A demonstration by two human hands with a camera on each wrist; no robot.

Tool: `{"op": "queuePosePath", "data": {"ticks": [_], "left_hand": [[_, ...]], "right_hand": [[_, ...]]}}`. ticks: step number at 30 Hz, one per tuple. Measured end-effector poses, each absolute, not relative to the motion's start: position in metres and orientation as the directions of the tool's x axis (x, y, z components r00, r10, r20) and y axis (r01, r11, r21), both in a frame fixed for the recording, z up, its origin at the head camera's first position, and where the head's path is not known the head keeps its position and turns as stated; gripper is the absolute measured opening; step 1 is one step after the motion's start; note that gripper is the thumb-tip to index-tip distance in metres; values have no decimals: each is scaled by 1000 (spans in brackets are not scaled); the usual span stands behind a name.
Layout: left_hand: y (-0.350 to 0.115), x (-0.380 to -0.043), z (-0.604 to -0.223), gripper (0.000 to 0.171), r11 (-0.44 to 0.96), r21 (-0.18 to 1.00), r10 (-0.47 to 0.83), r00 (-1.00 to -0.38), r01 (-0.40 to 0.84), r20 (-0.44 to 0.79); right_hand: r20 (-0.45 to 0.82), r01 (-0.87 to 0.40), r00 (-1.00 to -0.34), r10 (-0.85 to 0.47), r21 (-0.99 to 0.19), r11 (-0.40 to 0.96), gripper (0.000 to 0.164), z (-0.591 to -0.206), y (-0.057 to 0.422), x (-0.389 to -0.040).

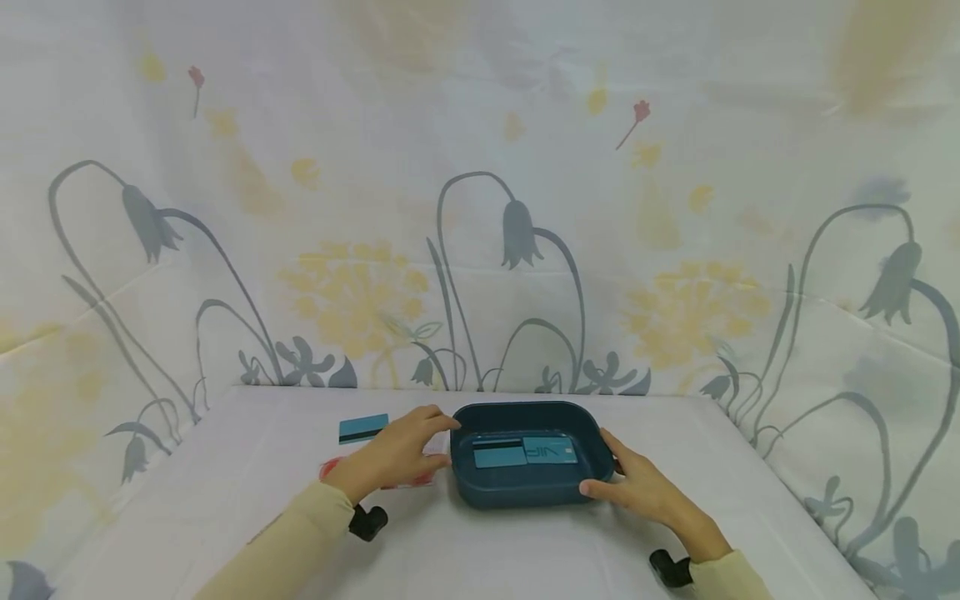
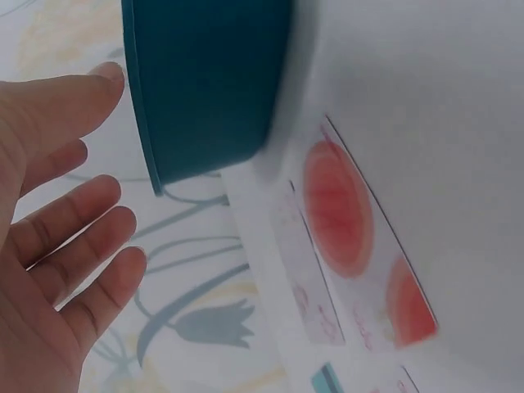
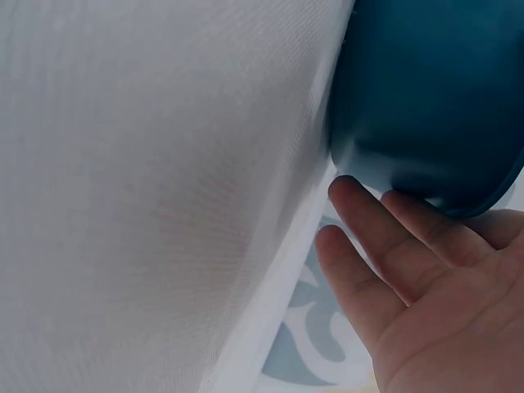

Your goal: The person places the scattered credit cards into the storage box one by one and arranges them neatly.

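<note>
- The dark teal container (image 1: 525,497) sits upright on the white bench (image 1: 525,554), around the middle of its width and nearer the far edge than the near one.
- Inside, two blue cards lie flat on its floor, side by side with their ends meeting: the striped card (image 1: 498,457) towards the bench's left edge, its dark band on the far side, and the lettered card (image 1: 551,451) towards the right edge, its "VIP" reading upside down.
- The left hand (image 1: 393,447) is at the container's left end, fingers spread apart and clamped on nothing; the thumb and index tips come right up to the rim, though whether they touch I cannot tell.
- The right hand (image 1: 637,483) is round the container's right end, thumb at the near corner; its fingers are apart and fairly straight, lying against or just beside the wall rather than clamped on it.
- A third blue card (image 1: 363,427) lies towards the bench's far left corner, dark stripe on its near side.
- Flat pieces with red ovals (image 2: 340,209) lie on the bench left of the container, partly hidden in the head view by the left arm.
- Beyond the far edge hangs a flower-printed cloth (image 1: 480,125).
</note>
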State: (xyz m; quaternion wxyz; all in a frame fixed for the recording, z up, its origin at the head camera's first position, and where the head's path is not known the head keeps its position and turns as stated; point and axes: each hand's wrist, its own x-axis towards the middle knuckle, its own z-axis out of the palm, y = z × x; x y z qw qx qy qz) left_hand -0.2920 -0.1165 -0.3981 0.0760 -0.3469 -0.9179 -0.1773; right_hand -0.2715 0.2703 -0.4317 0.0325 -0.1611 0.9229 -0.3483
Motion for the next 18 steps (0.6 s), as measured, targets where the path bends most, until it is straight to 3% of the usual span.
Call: {"op": "queuePosePath", "data": {"ticks": [18], "left_hand": [[-175, -290, -408, 45, 758, 337, 497, -829, 558, 254]], "right_hand": [[69, -289, -942, -330, -667, 687, 98, -435, 271, -274]]}}
